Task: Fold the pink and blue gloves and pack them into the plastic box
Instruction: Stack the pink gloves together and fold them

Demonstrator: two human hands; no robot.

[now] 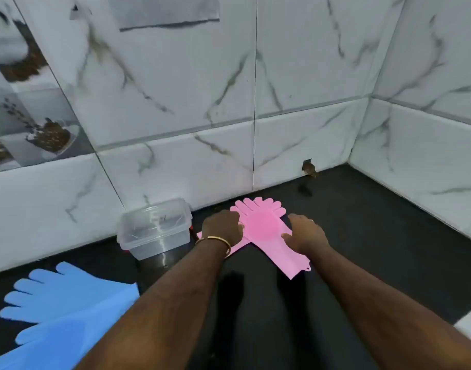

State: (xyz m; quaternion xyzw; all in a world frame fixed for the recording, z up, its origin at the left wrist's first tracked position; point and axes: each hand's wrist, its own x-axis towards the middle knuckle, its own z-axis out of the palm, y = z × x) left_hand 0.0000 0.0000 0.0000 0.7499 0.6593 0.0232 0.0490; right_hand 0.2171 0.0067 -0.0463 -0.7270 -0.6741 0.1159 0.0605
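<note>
Pink gloves (266, 231) lie flat on the black counter (375, 236), close to the back wall (175, 102). One pink glove sits on top of the other, and their cuffs cross like an X. One cuff points toward the person on the right, and the other pokes out to the left under the left wrist. Their finger ends point at the wall.

Both hands are on the pink gloves. The left hand (222, 227) rests on the left side, with its fingers curled down onto the glove edge. A thin gold bangle (215, 240) is on that wrist. The right hand (305, 233) rests on the right side. Its thumb lies on top of the glove and its fingers bend down at the glove's edge. I cannot tell if either hand is pinching the glove or just pressing on it.

Just left of the pink gloves stands a clear box (155, 231) with no lid on it. It looks empty inside.

Blue gloves (63, 311) lie flat at the near left corner, well apart from the pink ones. Their fingers point left.
</note>
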